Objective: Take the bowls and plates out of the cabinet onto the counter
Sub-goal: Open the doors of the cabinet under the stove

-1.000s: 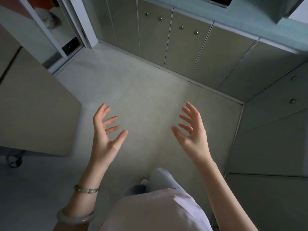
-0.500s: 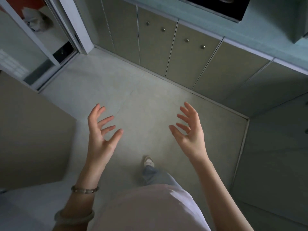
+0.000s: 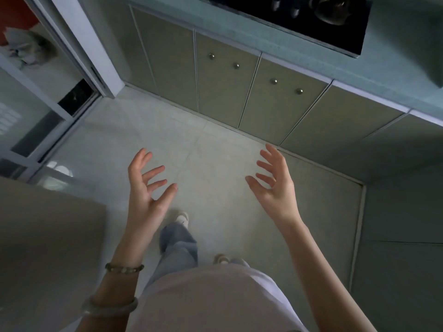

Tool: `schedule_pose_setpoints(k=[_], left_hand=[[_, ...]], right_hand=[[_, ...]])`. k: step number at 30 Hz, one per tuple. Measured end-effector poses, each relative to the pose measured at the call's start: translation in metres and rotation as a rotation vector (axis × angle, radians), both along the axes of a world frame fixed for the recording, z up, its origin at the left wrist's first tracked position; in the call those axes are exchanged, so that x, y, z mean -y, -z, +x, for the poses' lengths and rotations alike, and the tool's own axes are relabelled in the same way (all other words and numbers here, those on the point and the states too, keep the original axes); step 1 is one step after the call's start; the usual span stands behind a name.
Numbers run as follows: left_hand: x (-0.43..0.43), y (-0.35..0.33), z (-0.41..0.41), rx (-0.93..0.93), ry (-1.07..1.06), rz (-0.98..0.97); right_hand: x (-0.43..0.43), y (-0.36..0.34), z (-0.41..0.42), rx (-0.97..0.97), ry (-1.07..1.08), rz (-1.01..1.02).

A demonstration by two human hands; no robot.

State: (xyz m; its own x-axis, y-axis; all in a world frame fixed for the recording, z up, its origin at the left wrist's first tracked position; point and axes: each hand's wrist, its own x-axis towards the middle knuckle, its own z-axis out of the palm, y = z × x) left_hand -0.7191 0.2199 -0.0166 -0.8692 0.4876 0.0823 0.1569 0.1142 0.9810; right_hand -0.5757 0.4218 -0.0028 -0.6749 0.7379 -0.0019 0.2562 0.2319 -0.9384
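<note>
Both hands are raised in front of me over the pale tiled floor, palms facing each other, fingers spread and empty. My left hand [image 3: 146, 185] has two bracelets on its wrist. My right hand [image 3: 275, 185] is level with it, about a shoulder's width away. Ahead stands a row of grey-green base cabinets [image 3: 225, 82] with small round knobs, all doors closed. Above them runs the pale counter [image 3: 374, 58]. No bowls or plates are in view.
A black glass hob [image 3: 299, 17] is set into the counter at the top. More closed cabinet fronts [image 3: 402, 212] run down the right side. A white-framed glass sliding door [image 3: 79, 44] is at the left, and a beige panel [image 3: 48, 236] fills the lower left.
The view has moved forward toward the cabinets and hob, which now look larger and closer. My feet have stepped ahead. Both hands keep the same raised, spread pose.
</note>
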Motion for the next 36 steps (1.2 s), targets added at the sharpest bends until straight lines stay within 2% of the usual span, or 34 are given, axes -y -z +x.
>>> schedule_pose_setpoints(k=[9,17,29,36], left_hand=[[-0.049,-0.009,-0.148,-0.031,0.234,0.010],[-0.122,0.006,-0.200,0.039,0.375,-0.010],[-0.272,0.002,-0.261,0.030,0.341,-0.003],[-0.318,0.008,-0.294,0.055,0.318,-0.044]], right_hand=[[-0.018,-0.007,-0.104,-0.049,0.255,-0.008],[-0.060,0.000,-0.139,-0.026,0.413,-0.039],[-0.195,0.004,-0.207,-0.030,0.370,-0.061],[-0.253,0.010,-0.232,0.011,0.368,-0.063]])
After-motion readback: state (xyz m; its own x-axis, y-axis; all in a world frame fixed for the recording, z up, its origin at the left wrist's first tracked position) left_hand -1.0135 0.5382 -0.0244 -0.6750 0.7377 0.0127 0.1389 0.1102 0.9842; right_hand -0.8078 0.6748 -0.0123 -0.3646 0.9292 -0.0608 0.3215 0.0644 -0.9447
